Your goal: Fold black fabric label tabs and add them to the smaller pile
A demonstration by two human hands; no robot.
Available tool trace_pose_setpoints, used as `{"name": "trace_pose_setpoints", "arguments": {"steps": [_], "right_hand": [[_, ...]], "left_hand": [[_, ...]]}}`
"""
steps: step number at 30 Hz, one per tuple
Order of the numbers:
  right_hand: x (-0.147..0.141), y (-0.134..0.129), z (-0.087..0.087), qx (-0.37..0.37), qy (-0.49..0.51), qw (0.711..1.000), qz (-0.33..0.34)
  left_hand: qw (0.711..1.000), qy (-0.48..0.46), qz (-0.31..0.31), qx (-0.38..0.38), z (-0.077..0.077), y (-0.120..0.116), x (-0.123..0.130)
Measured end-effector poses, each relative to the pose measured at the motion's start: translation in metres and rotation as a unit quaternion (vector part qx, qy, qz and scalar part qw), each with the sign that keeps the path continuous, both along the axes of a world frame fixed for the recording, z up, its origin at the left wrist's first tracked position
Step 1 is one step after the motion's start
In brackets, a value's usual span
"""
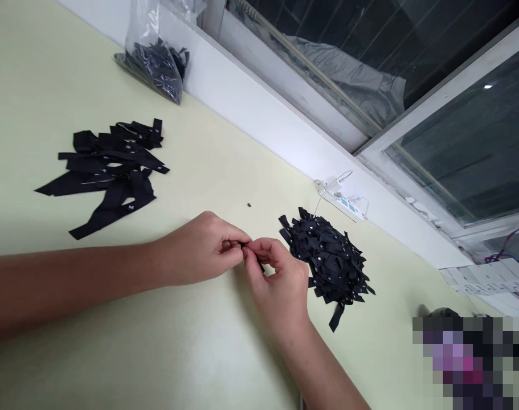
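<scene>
The left hand [208, 247] and right hand [280, 285] are grasping 1 small black piece [261, 266] between them in fingertip pinches, and a heap of black strips [330, 259] is lying just beside the right hand. Light, close-set pinches are probably giving the best control, though the hands are covering most of the piece, leaving its shape hard to make out

One left hand [203, 250], one right hand [280, 287]: two bare hands. One small black piece [261, 265] visible between hands. Two piles of black strips [336, 316]: one loose pile [114, 191], one dense pile [331, 259]; strips overlap too much for count. One clear plastic bag [146, 25]. One power strip [348, 204]. One dark speck [249, 205]. One table [191, 353].
</scene>
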State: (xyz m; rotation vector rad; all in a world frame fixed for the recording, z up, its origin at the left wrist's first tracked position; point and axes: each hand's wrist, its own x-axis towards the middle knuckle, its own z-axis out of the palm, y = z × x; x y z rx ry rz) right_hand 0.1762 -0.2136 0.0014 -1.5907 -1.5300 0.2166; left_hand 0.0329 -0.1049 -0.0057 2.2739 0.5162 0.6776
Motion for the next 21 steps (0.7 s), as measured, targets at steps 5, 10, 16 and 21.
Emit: {"name": "trace_pose_setpoints", "arguments": {"steps": [5,10,16,21], "right_hand": [[0.006,0.002,0.002,-0.031,0.049,0.998,0.02],[0.012,0.004,0.003,-0.071,0.092,0.993,0.015],[0.018,0.008,0.001,-0.119,0.11,0.987,0.001],[0.022,0.008,0.0,-0.145,0.098,0.984,0.032]], "left_hand": [[0.999,-0.029,0.005,0.03,-0.003,0.003,0.0],[0.997,-0.039,0.02,0.06,-0.006,0.008,0.0],[0.999,-0.034,0.01,0.033,-0.003,0.012,-0.003],[0.997,-0.028,0.018,-0.073,0.0,0.013,-0.005]]}}
